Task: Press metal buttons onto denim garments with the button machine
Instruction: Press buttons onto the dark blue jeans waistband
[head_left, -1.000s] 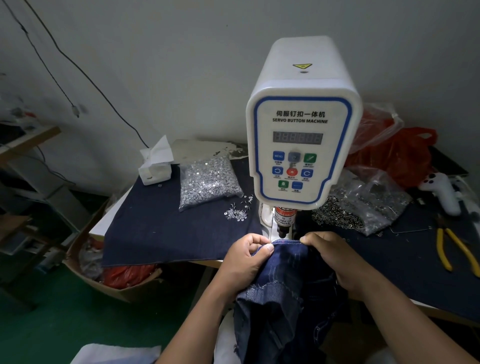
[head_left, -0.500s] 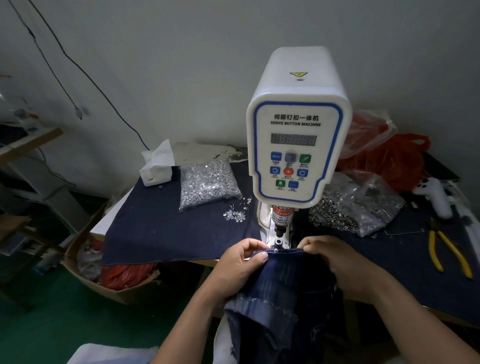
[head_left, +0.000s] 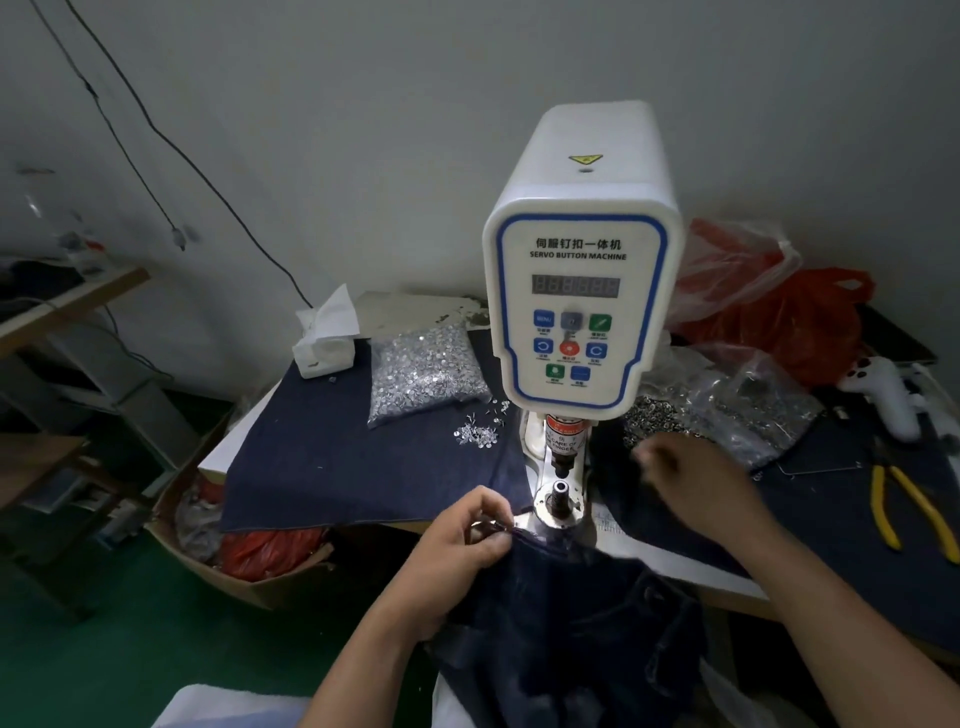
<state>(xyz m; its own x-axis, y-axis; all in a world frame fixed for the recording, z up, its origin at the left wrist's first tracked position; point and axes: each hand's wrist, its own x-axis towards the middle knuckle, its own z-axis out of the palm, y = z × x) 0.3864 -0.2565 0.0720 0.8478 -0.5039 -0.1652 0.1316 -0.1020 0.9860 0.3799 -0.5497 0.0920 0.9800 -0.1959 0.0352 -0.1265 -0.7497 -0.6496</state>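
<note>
The button machine stood at the table's middle, its lower die bare. The denim garment hung off the table's near edge at 6 o'clock from the die. At 3 o'clock lay a bag of metal buttons. The left hand pinched the garment's top edge. The right hand hovered near the bag, blurred; whether it held anything could not be told.

Left hand pinching denim garment

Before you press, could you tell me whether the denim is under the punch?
No: the denim lies short of the bare die, pinched by the left hand.
</note>
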